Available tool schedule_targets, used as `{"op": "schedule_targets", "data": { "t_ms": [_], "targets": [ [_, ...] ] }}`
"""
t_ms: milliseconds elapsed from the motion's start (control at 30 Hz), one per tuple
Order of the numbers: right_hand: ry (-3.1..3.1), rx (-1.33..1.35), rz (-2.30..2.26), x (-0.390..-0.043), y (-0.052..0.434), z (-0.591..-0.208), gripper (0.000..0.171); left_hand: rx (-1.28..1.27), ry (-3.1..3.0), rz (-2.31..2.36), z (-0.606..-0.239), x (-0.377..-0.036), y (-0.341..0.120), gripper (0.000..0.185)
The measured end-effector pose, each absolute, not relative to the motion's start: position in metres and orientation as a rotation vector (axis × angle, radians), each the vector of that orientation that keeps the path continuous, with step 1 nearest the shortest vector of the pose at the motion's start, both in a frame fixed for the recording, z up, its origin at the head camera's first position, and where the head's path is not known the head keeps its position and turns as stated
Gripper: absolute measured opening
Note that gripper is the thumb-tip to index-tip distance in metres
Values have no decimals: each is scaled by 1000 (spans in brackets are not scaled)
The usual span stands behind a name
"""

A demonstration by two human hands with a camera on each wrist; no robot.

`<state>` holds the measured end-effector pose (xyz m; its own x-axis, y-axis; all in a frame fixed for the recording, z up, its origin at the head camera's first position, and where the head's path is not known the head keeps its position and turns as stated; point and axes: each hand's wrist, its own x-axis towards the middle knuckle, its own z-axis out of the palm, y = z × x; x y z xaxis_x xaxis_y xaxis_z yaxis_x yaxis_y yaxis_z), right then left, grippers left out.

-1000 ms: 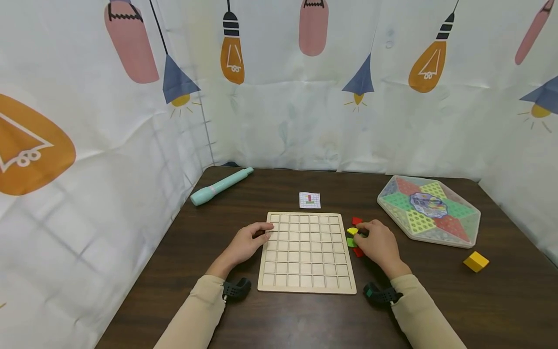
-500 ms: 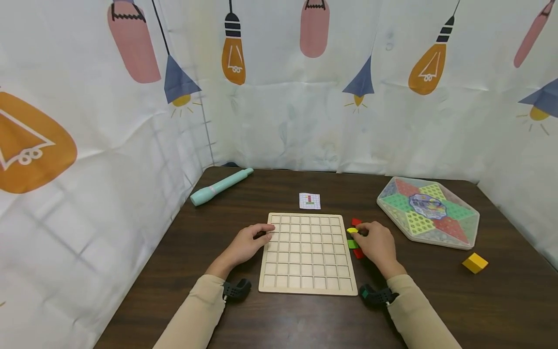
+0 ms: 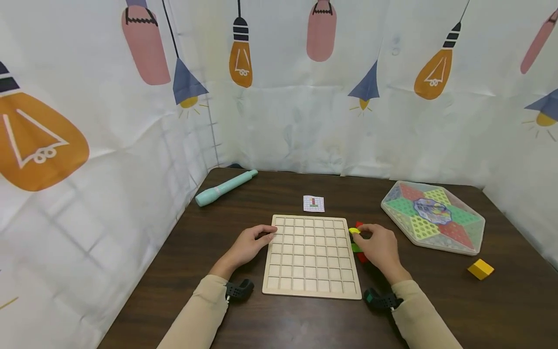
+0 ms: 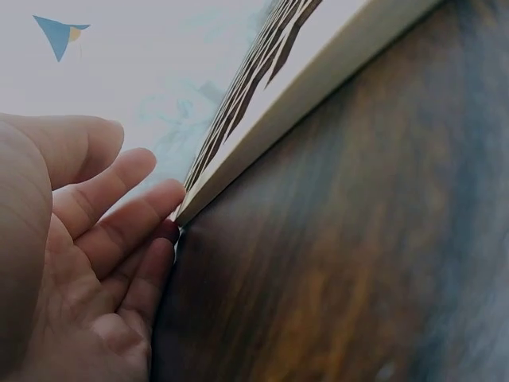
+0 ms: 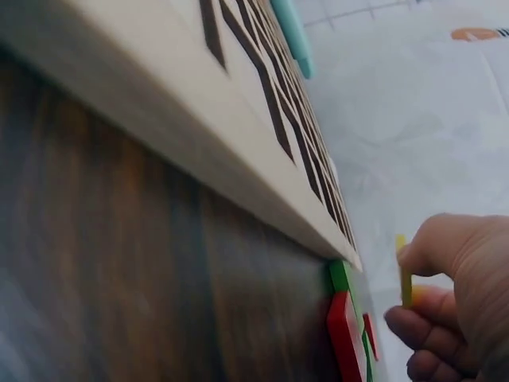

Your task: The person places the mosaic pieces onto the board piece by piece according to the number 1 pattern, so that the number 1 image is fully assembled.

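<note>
Your right hand [image 3: 380, 246] pinches one thin, flat yellow piece [image 5: 406, 286], raised by the right edge of the pale wooden grid board [image 3: 311, 256]. Compared with a second ago, the piece sits slightly closer to the board's far right corner, suggesting pick-up is done. Your left hand [image 3: 248, 245], fingers loose and parted, lies at the board's left edge. Count two flat red pieces [image 3: 362, 257]; flat green pieces [image 3: 356, 248] are part-hidden, so their total is unclear. One each: small white printed card [image 3: 314, 203] beyond the board's far edge, clear hexagonal plastic case [image 3: 436, 219] toward the dark wooden desk's [image 3: 305, 322] far right corner, yellow block [image 3: 481, 269] near its right edge, teal tube [image 3: 225, 188] near its far left corner.
</note>
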<state>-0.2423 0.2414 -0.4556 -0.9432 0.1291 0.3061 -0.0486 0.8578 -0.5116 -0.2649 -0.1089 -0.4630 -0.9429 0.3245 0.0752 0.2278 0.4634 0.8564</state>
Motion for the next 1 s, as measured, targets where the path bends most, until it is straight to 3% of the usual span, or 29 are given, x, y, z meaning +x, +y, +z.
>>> {"op": "schedule_targets", "data": {
  "t_ms": [233,467,700,1000],
  "targets": [
    [-2624,131,812,-237,233,-452,26,539,2599,1470,-463,-264,-106,30],
    [-2621,348,797,-234,216,-436,20,649,2674,1298,-461,-261,-105,50],
    [-2647,504,859,-233,196,-420,19,666,2791,1109,-457,-259,-106,55],
    [-2715,604,940,-261,168,-420,21,735,2826,1056,-462,-262,-104,58]
  ]
}}
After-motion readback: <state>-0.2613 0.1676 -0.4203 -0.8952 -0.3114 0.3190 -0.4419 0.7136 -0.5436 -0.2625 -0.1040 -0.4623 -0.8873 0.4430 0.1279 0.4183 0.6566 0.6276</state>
